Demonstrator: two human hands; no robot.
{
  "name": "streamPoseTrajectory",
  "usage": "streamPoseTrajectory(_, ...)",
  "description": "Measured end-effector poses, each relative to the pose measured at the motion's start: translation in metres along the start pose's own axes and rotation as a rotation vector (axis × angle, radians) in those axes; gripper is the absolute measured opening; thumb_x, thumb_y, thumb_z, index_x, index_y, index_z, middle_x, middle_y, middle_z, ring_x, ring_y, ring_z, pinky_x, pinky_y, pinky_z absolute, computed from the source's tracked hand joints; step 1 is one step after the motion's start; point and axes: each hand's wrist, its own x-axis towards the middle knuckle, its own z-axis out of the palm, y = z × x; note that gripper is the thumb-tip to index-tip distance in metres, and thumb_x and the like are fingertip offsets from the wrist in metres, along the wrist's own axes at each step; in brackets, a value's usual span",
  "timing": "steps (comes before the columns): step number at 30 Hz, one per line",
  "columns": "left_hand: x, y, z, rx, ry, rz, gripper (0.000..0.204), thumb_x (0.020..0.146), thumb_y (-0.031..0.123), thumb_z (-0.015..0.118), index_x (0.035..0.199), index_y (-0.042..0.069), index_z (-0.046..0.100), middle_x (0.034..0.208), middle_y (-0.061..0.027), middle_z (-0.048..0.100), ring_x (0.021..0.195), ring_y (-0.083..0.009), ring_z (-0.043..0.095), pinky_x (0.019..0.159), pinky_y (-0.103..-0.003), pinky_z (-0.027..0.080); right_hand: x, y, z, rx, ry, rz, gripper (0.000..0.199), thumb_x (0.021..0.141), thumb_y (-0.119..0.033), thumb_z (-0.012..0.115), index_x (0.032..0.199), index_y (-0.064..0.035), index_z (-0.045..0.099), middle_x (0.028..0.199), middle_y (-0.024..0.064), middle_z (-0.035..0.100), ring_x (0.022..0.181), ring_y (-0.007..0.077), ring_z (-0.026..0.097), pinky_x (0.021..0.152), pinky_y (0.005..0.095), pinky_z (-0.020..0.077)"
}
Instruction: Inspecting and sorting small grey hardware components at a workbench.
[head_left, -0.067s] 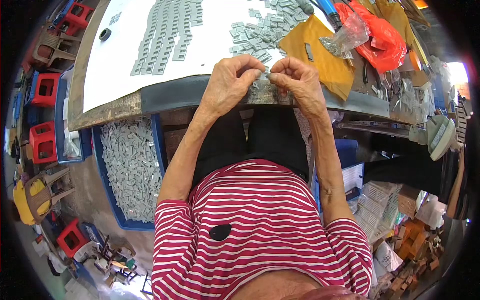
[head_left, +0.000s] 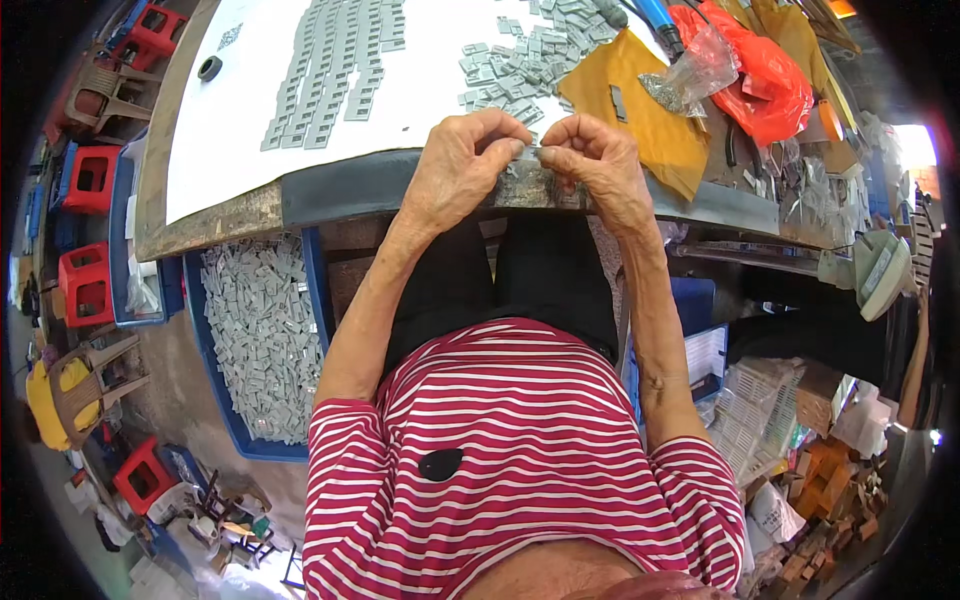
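Over the table's front edge, my left hand [head_left: 462, 168] and my right hand [head_left: 597, 162] meet with thumbs and forefingers pinched close together. Between the fingertips shows a small grey plastic piece [head_left: 530, 153], mostly hidden, so its exact form is unclear. Just beyond my hands lies a loose heap of grey plastic pieces [head_left: 535, 65]. To the left, similar pieces stand in neat overlapping rows [head_left: 335, 70] on the white sheet [head_left: 225, 150]. Right of the heap is a brown-yellow cloth or paper [head_left: 650, 130] with one grey piece on it.
A blue bin [head_left: 238, 440] full of grey pieces stands on the floor at left. A black ring [head_left: 210, 69] lies on the sheet. Red plastic bag [head_left: 770, 95], clear bag of tiny metal parts [head_left: 675, 95] and blue-handled tool [head_left: 655, 18] crowd the right. Another person's arm [head_left: 915, 370] shows far right.
Both of my hands keep practically the same pinch and place. At the far right, the other person's arm has shifted slightly.
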Motion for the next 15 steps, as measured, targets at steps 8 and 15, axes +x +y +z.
streamPoseTrajectory(8, 0.0, -0.004, 0.004, -0.076, -0.038, -0.054, 0.013, 0.079, 0.006, 0.054, 0.086, -0.001, 0.062, 0.069, -0.0017, 0.058, 0.062, -0.0066, 0.05, 0.057, -0.021, 0.041, -0.002, 0.003, 0.0, -0.02, 0.009, 0.003, 0.01, 0.075, -0.006, 0.064, 0.082, 0.0, 0.06, 0.066, -0.0004, 0.055, 0.053, 0.0049, 0.047, 0.047, 0.0176, 0.038)
streamPoseTrajectory(15, 0.001, -0.011, 0.004, -0.076, -0.082, -0.068, 0.011, 0.082, 0.005, 0.055, 0.088, -0.002, 0.061, 0.072, 0.001, 0.058, 0.066, -0.0044, 0.049, 0.06, -0.018, 0.041, -0.003, 0.008, 0.005, 0.068, 0.008, 0.047, 0.008, 0.076, -0.005, 0.062, 0.082, 0.0, 0.06, 0.065, 0.0001, 0.056, 0.053, 0.005, 0.048, 0.048, 0.0177, 0.0387)
